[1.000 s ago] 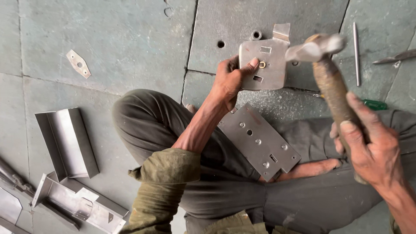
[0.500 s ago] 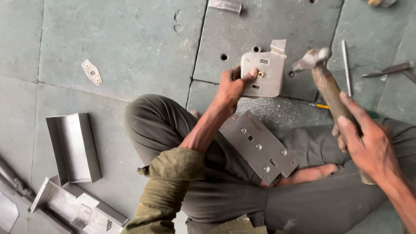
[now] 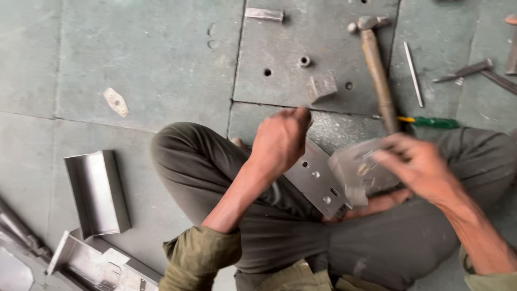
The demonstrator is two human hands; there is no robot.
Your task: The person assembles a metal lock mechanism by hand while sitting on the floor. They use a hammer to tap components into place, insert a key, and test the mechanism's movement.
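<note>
— Where's the room to move?

— Bare floor (image 3: 134, 59) stretches ahead and left; my crossed legs fill the lower edge.

— Your hands?

— My right hand (image 3: 417, 167) has its fingers curled round the blurred metal lock case (image 3: 358, 172), over my lap. My left hand (image 3: 280, 140) is loosely fisted, empty, above the drilled plate (image 3: 315, 180).

— Changed?

— The hammer (image 3: 377, 70) left my right hand; it lies on the floor now.
</note>
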